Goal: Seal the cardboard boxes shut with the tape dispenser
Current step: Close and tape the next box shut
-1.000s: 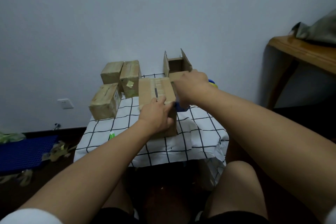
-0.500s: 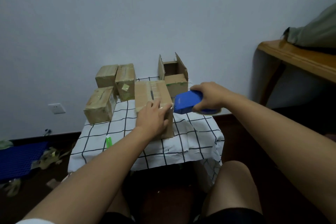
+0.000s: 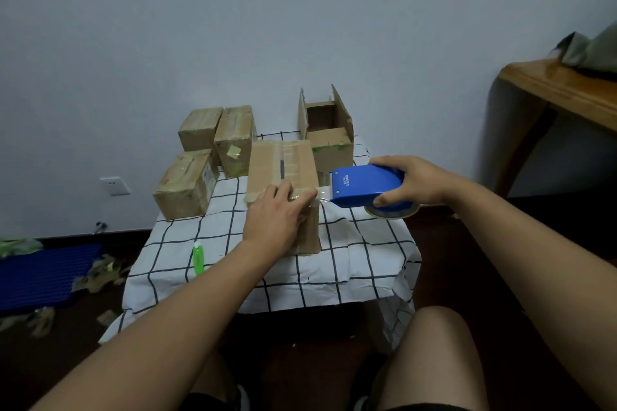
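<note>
While the left hand (image 3: 273, 213) lies flat with straight fingers on the near top edge of the centre box (image 3: 282, 170), the right hand (image 3: 412, 182) curls round the blue tape dispenser (image 3: 365, 185) just off the box's 3 o'clock side. A clear strip of tape (image 3: 322, 193) runs from the dispenser's mouth to the box corner under the left fingertips. At 1 o'clock stands an open box (image 3: 329, 140); three closed boxes (image 3: 187, 183) cluster at 10 o'clock. All sit on a checked tablecloth (image 3: 350, 264), with a green marker (image 3: 197, 259) at 7 o'clock.
</note>
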The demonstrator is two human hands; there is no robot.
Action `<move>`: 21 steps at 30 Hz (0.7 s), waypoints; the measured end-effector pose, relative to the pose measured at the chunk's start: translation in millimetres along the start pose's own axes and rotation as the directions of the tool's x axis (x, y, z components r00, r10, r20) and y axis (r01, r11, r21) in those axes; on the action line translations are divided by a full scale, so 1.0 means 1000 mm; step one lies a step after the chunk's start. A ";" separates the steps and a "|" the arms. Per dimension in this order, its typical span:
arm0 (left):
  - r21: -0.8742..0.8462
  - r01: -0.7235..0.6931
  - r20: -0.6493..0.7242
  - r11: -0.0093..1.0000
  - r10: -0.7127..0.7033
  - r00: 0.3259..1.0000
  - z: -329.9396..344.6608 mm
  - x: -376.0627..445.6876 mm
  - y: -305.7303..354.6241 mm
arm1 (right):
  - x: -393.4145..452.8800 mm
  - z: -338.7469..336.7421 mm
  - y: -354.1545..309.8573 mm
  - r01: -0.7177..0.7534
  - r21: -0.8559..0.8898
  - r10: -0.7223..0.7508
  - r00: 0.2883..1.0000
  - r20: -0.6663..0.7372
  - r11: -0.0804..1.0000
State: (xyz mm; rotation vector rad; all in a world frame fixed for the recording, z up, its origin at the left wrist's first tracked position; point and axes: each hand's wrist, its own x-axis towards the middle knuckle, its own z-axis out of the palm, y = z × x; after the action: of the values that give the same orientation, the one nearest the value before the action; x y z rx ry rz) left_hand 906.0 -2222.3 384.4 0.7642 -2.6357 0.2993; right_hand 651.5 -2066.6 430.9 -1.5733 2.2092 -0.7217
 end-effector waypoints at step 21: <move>-0.016 -0.039 -0.038 0.999 0.038 0.999 0.005 -0.004 0.005 | 0.035 0.042 -0.080 -0.252 -0.606 0.127 0.962 -0.242 0.755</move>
State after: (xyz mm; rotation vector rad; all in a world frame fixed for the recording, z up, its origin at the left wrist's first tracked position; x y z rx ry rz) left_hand 904.7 -2217.8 377.8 0.6965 -2.6169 0.2993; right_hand 724.6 -2128.9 443.4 -1.5478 2.9087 -0.0358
